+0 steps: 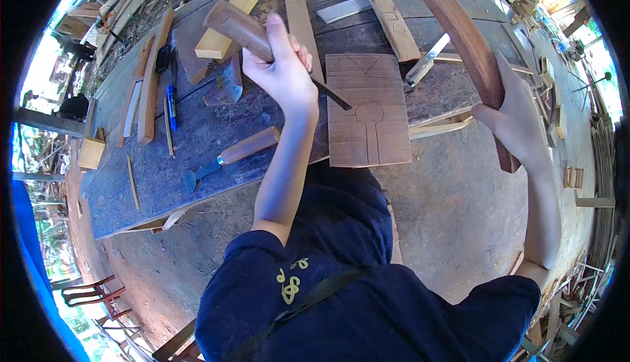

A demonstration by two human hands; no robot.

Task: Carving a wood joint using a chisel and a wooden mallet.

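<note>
My left hand (283, 77) is closed round the wooden handle of a chisel (236, 29). Its dark blade slants down to the right, the tip beside a brown wooden board (369, 142). Pencil lines mark that board: a V at the far end, a rounded shape with a stem below. At the right, my right hand (515, 114) grips a long reddish-brown wooden bar (462, 31), raised and tilted, its far end cut off by the picture's top. A second chisel (246, 147) with a wooden handle lies on the workbench (157, 198), left of my left forearm.
Left on the bench lie a blue pen (172, 107), pencils (168, 126) and wooden strips (155, 77). Beyond the board are a light wooden block (392, 22) and a knife-like blade (428, 60). The bench's near edge runs before my body. A red chair (95, 294) stands lower left.
</note>
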